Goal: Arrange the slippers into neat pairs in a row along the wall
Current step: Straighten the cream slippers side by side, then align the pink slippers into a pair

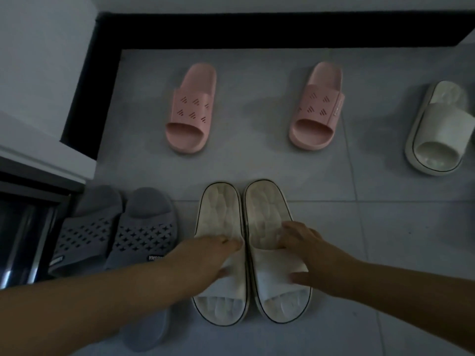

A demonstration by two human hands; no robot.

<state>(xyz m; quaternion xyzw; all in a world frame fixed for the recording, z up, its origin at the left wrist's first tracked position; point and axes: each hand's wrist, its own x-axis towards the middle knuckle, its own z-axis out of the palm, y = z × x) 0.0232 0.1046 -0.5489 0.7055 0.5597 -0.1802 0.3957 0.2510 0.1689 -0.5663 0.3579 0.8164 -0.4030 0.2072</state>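
The left hand (pixel 213 255) and right hand (pixel 311 255) are laid on 2 touching white slippers (pixel 259 209), each grip clamped over a strap.

Grey tiled floor (pixel 385 240), grey slipper pair (pixel 115 227), white slipper pair (pixel 246 209), two separated pink slippers (pixel 190 109), lone white slipper (pixel 439 129)

Pretty dim lighting here. The floor (pixel 385 227) is big pale grey tiles with thin grout lines, edged by a black skirting board (pixel 257 30) under a white wall (pixel 257 2). A white cabinet (pixel 38 73) sits at the left.
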